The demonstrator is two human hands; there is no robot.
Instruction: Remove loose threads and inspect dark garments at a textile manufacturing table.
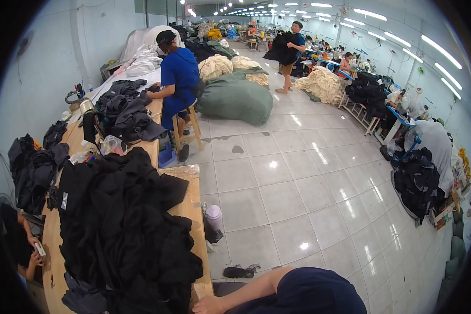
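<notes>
My right hand (208,305) is at the lower edge of the picture, at the near corner of the wooden table (186,209). It lies beside a large heap of black garments (125,225) that covers most of the tabletop. The fingers are partly cut off by the picture's edge, so their grip does not show clearly. The arm reaches in from the right out of a dark navy sleeve (319,290). My left hand is out of view. A dark grey cloth piece (83,295) sticks out from under the heap's near left side.
A pale purple bottle (213,217) stands beside the table; a black sandal (238,272) lies on the tiles. At left a co-worker's hands hold a small white object (39,249). Ahead, a person in blue (178,73) sits handling dark garments. Another person (288,49) carries black cloth.
</notes>
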